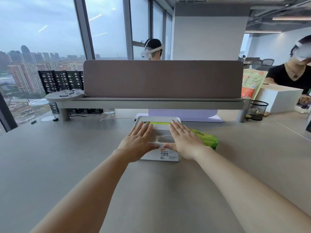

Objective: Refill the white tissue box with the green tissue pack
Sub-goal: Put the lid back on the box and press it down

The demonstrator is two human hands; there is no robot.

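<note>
On the grey desk point(84, 157), just in front of the raised shelf, the white tissue box point(165, 155) sits with both hands flat on its top. The left hand point(140, 142) and right hand point(184, 140) lie open, fingers spread and thumbs hooked on the near edge, gripping nothing, probably to steady the box or press its lid. The green tissue pack point(206, 138) lies touching the box's right side, partly behind the right hand: soft, shiny, bright green. A green strip shows through the lid's far slot.
</note>
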